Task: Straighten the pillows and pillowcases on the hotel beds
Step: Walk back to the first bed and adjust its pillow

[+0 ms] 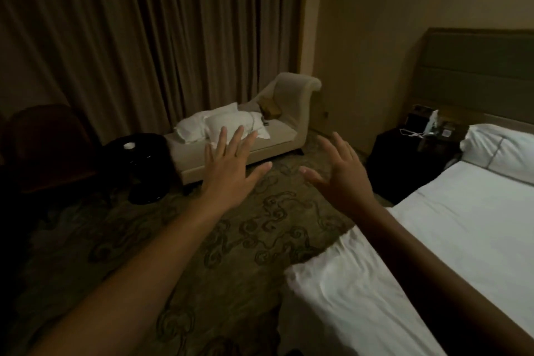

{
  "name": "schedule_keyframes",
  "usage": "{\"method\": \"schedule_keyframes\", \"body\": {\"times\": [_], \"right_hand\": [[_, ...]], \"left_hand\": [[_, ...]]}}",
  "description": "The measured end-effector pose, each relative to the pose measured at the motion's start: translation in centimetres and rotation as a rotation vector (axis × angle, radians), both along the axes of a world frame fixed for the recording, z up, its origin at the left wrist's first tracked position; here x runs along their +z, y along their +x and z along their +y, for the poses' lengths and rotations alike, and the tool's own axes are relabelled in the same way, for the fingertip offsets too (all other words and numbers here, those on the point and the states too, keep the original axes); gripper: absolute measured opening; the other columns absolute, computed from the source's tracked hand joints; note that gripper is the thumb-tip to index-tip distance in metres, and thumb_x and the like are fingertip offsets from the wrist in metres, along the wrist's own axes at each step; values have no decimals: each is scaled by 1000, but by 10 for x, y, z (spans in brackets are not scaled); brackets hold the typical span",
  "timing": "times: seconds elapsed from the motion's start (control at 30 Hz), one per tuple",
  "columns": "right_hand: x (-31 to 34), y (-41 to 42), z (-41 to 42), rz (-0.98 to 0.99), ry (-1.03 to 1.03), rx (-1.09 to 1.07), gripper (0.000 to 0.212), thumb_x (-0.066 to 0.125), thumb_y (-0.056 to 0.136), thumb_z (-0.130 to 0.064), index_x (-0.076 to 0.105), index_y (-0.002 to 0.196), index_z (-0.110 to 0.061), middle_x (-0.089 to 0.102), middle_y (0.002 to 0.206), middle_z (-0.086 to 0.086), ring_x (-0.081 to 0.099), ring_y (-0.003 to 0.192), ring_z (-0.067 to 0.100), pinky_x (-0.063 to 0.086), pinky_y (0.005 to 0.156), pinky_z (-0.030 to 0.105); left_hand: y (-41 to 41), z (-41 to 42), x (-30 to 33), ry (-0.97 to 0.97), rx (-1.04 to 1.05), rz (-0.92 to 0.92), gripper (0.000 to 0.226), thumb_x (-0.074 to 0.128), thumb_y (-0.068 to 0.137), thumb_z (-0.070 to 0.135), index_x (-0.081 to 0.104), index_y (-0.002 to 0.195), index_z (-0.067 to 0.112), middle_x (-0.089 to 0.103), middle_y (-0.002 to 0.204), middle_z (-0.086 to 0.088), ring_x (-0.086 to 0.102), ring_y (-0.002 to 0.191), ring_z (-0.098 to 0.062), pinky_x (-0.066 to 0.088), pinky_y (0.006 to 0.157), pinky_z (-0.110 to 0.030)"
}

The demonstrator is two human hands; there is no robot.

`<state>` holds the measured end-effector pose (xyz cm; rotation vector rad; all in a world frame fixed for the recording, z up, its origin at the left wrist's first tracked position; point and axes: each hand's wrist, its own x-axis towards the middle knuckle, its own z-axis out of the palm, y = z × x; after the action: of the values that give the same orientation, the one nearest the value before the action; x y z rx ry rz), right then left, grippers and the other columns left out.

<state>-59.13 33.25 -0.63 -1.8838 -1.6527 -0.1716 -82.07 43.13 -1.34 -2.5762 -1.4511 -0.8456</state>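
- Left hand point(231, 165) and right hand point(344, 173): fingers spread, holding nothing, raised over swirl-patterned carpet point(231, 240).
- Two plump white pillows point(219, 124) (creased, soft) lie on the beige chaise point(283, 113).
- Another pillow point(500, 147) rests at the head of the smooth white bed point(462, 225).

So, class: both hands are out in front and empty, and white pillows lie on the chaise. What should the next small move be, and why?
Probably step toward the chaise and take hold of the nearest of the white pillows. The left hand and right hand are open, empty and held above the carpet, and the bed shows only one pillow.
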Motion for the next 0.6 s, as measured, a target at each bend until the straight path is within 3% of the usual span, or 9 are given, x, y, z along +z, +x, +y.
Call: {"method": "schedule_keyframes", "body": {"times": [0.03, 0.1, 0.13, 0.2, 0.3, 0.33, 0.5, 0.53, 0.6], "right_hand": [[3, 20, 65, 53, 5, -87, 89, 42, 82, -81, 24, 156, -35, 15, 168, 4, 16, 153, 31, 29, 118, 55], [7, 28, 83, 60, 4, -119, 88, 41, 81, -82, 23, 156, -39, 14, 168, 2, 16, 153, 31, 28, 118, 56], [-7, 43, 145, 83, 17, -166, 87, 41, 81, -82, 23, 155, -41, 15, 168, 2, 16, 153, 31, 29, 118, 56], [-11, 45, 166, 69, 1, -162, 87, 37, 80, -84, 24, 155, -42, 14, 168, 2, 15, 153, 31, 29, 117, 56], [-17, 72, 269, 40, -36, -163, 89, 34, 78, -86, 24, 155, -43, 10, 169, 0, 12, 154, 30, 28, 118, 58], [-14, 97, 341, 72, -15, -198, 87, 38, 80, -85, 24, 155, -43, 10, 169, 0, 12, 154, 30, 27, 118, 58], [-2, 130, 428, 46, 42, -231, 82, 42, 84, -80, 24, 155, -43, 13, 168, 2, 15, 153, 30, 28, 118, 55], [-2, 165, 468, 68, 31, -307, 83, 42, 84, -81, 25, 155, -42, 14, 168, 2, 15, 153, 30, 29, 118, 55], [-4, 175, 475, 68, 23, -307, 85, 36, 81, -84, 26, 154, -42, 15, 168, 2, 16, 153, 30, 29, 118, 54]], "left_hand": [[22, 73, 6, -37, -67, -23, 82, 19, 87, 81, 10, 157, 39, 1, 169, 8, -13, 154, -21, -2, 122, -56], [33, 95, 8, 25, -107, -2, 82, 17, 87, 81, 11, 157, 39, 2, 169, 9, -12, 154, -21, -2, 122, -56], [52, 163, -2, -16, -145, -18, 81, 17, 87, 81, 10, 157, 40, 2, 169, 9, -13, 154, -20, -1, 122, -56], [62, 186, -8, 19, -186, 25, 80, 16, 87, 81, 8, 156, 42, 1, 168, 10, -13, 154, -18, -1, 122, -56], [98, 285, -23, 7, -251, 31, 80, 15, 87, 82, 6, 156, 43, 1, 169, 10, -12, 154, -18, -1, 122, -56], [124, 361, -18, -22, -263, 26, 80, 16, 87, 82, 6, 156, 43, 1, 169, 10, -11, 154, -18, -2, 122, -56], [171, 467, -5, 5, -328, 23, 75, 27, 91, 76, 8, 156, 43, 2, 168, 11, -5, 155, -19, 0, 122, -56], [216, 517, -5, -69, -411, 4, 75, 28, 92, 74, 8, 157, 42, 2, 169, 10, -5, 155, -19, 1, 122, -56], [233, 529, -8, -27, -460, 36, 75, 31, 93, 73, 9, 157, 40, 2, 169, 8, -5, 155, -20, 3, 122, -56]]}}
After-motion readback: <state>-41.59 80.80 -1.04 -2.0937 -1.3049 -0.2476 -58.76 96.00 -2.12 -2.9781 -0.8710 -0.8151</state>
